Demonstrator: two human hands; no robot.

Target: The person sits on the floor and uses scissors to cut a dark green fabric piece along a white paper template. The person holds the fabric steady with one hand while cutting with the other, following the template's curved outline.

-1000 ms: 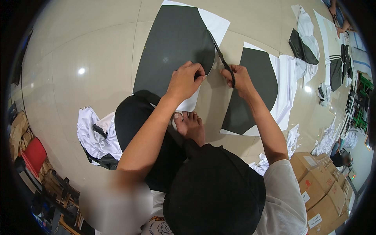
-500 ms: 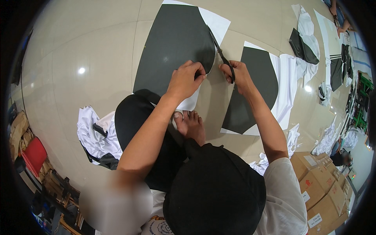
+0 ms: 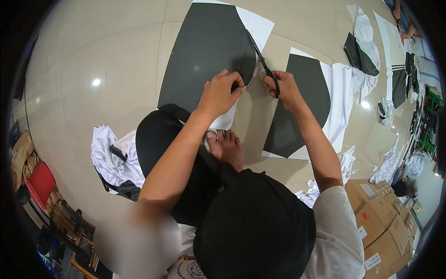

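A dark grey panel (image 3: 204,51) with white sheet (image 3: 258,25) showing along its edge lies on the tiled floor. My left hand (image 3: 222,93) pinches the panel's right edge near the bottom, thumb and fingers curled. My right hand (image 3: 281,88) grips black scissors (image 3: 267,69) by the handles; their long blades lie along the curved right edge, pointing away from me. A second dark panel (image 3: 302,116) on white material rests to the right. My bare foot (image 3: 225,151) is just below my left hand, beside black cloth.
Crumpled white fabric (image 3: 114,162) lies left. More white and dark pieces (image 3: 362,46) line the right. Cardboard boxes (image 3: 376,218) sit lower right. A red chair-like object (image 3: 39,183) stands at far left. Co-workers (image 3: 406,28), (image 3: 402,188) are at the right rim.
My right hand and the scissors have moved a little up and away from me along the panel's edge. My left hand has shifted up very slightly, still pinching the edge.
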